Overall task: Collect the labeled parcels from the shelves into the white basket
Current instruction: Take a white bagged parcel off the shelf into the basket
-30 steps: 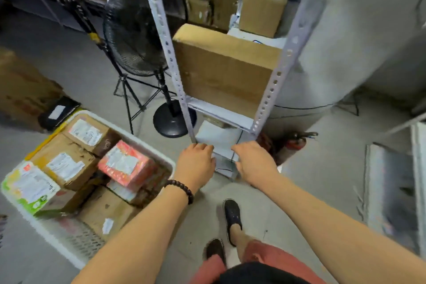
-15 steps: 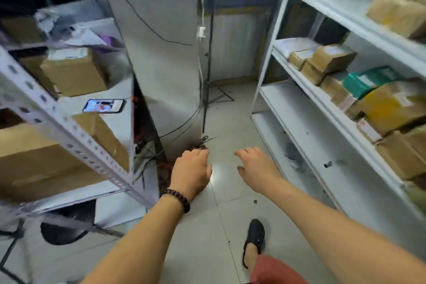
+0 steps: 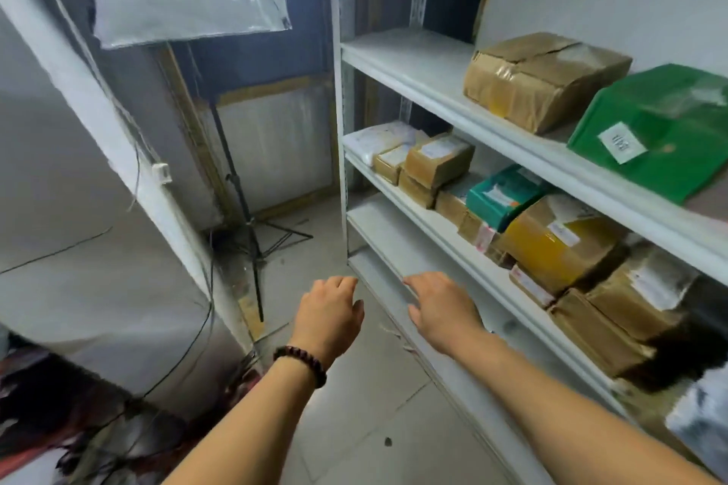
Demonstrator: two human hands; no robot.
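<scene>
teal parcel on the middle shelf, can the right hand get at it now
Probably yes: the right hand is open and empty, and the teal parcel sits at the open front of the shelf with nothing over it.

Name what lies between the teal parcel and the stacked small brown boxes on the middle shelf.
Head view: a low brown parcel sits between the teal parcel and the stacked small brown boxes.

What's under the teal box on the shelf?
The teal box rests on brown cardboard parcels. Only their front faces show. Their tops and whatever lies further back are covered.
</scene>
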